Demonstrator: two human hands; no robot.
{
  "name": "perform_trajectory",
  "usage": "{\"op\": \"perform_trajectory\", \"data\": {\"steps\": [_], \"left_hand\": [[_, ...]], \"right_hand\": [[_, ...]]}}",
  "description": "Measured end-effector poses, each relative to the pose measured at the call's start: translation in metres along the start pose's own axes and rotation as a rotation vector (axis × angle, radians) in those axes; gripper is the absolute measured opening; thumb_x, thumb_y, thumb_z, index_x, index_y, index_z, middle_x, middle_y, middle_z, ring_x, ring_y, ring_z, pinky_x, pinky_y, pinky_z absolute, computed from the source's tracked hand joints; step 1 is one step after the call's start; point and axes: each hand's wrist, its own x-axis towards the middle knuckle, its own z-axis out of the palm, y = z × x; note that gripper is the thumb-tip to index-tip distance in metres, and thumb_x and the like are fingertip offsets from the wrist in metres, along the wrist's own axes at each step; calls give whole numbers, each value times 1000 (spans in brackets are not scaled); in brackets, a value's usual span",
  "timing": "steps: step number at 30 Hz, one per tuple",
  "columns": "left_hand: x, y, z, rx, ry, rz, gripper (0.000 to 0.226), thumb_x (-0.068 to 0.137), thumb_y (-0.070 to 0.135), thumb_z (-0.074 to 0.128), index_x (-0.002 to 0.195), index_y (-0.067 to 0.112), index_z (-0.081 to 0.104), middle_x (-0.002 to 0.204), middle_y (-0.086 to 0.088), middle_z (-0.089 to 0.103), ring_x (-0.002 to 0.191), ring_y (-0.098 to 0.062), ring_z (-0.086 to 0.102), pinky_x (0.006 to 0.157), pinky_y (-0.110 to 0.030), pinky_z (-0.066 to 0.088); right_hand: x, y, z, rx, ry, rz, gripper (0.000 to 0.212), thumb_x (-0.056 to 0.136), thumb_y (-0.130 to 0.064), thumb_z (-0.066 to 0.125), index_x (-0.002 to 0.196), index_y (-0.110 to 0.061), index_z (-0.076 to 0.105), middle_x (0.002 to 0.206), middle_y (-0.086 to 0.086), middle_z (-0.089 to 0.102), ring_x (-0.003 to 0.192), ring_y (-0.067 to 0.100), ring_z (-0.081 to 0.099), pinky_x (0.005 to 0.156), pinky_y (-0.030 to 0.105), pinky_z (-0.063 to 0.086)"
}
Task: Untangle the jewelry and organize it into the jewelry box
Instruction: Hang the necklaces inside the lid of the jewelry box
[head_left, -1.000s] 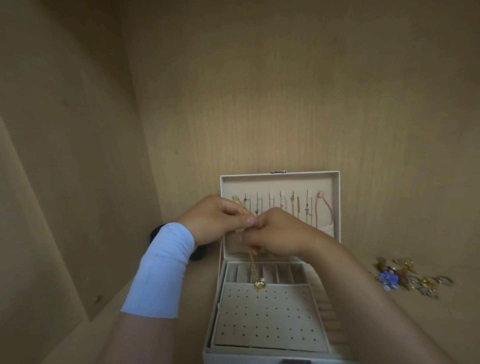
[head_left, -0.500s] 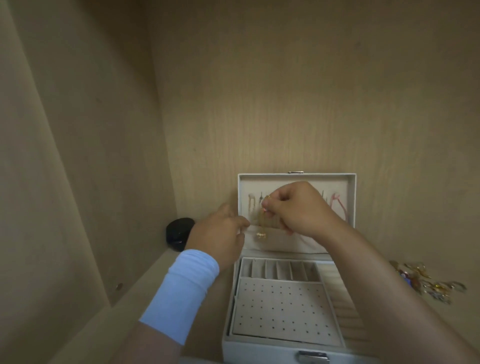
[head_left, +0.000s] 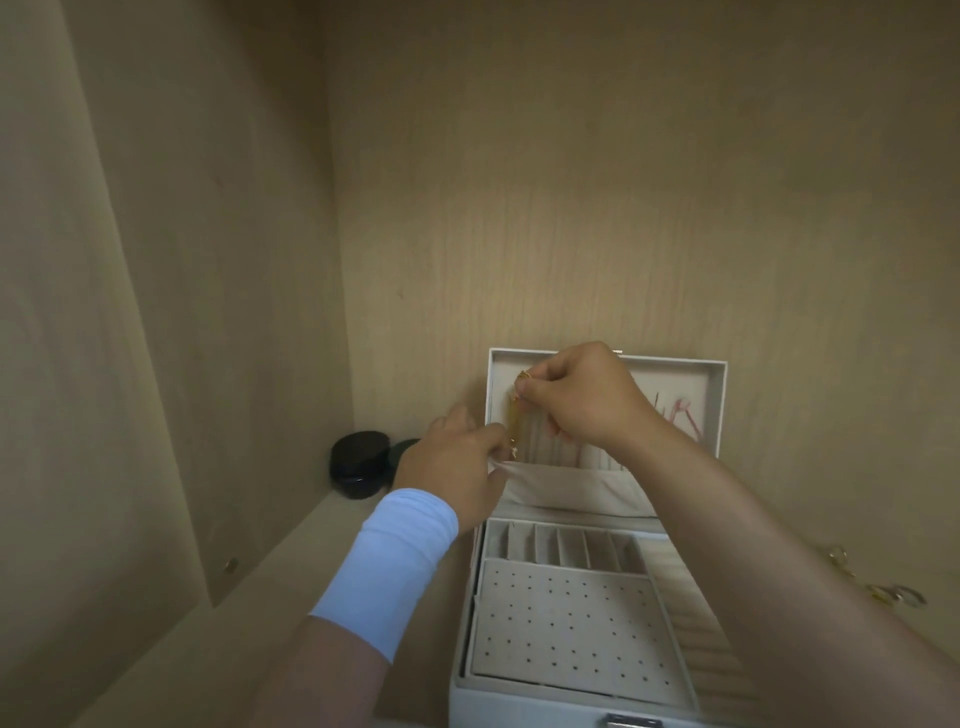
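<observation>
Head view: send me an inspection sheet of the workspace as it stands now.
Surface: pale wooden shelf.
Job's things: jewelry box open, lid upright; gold necklace hanging before the lid; loose jewelry pile on the shelf right of the box.
Clutter: black round containers in the left corner.
Grippers: right hand pinches the necklace's top; left hand appears to pinch the lid pocket edge.
Cables: nothing seen.
Surroundings: wooden cabinet walls.
</observation>
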Motion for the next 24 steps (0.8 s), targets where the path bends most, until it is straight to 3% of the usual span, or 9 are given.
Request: {"op": "perform_trajectory", "data": {"steps": [2, 4, 7, 11, 17, 21, 24], "left_hand": [[1, -4, 1, -63, -19, -22, 13, 91, 36, 60, 102, 30, 60, 106, 3, 43, 103, -15, 47, 72, -28, 43], [2, -7, 1, -102, -42, -32, 13, 89, 40, 61, 99, 32, 60, 104, 5, 42, 100, -14, 46, 73, -28, 42], [4, -9, 0, -112, -62, -43, 13, 87, 41, 63, 97, 33, 59, 103, 7, 40, 97, -13, 44, 72, -28, 38], [5, -11, -1, -135, -85, -53, 13, 85, 41, 63, 97, 36, 60, 106, 7, 41, 102, -15, 46, 79, -30, 44], [-3, -5, -9, -189, -39, -40, 24, 89, 37, 62, 111, 37, 53, 118, 8, 43, 104, -15, 52, 85, -33, 51], [-18, 9, -19, -200, 32, -44, 32, 88, 37, 62, 115, 34, 44, 118, 9, 39, 107, -13, 46, 79, -30, 48], [-34, 30, -25, -201, 25, 23, 29, 91, 35, 60, 117, 31, 48, 125, 9, 41, 122, -11, 40, 89, -29, 46]], "right_hand": [[0, 6, 7, -51, 9, -38, 19, 89, -21, 71, 74, -12, 77, 45, -11, 60, 40, -1, 53, 53, 21, 43], [-2, 13, 15, -155, -2, -91, 15, 86, -23, 75, 74, -15, 79, 61, -12, 69, 57, -4, 60, 61, 23, 47], [-7, 21, 26, -358, -99, -110, 7, 77, -34, 80, 77, -27, 80, 75, -10, 72, 77, 5, 67, 71, 29, 56], [-12, 21, 28, -589, -40, -162, 10, 79, -36, 73, 79, -28, 78, 82, -6, 73, 81, 16, 67, 69, 32, 56], [-24, 24, 23, -607, -165, -164, 22, 89, -22, 60, 99, -31, 78, 99, -9, 74, 89, 16, 67, 72, 28, 53], [-38, 24, 3, -528, -162, -140, 20, 90, -23, 59, 96, -27, 78, 97, -12, 75, 90, 12, 68, 82, 38, 58], [-62, 23, -18, -521, -169, -107, 19, 91, -30, 58, 96, -28, 76, 96, -13, 73, 90, 11, 66, 84, 40, 57]]}}
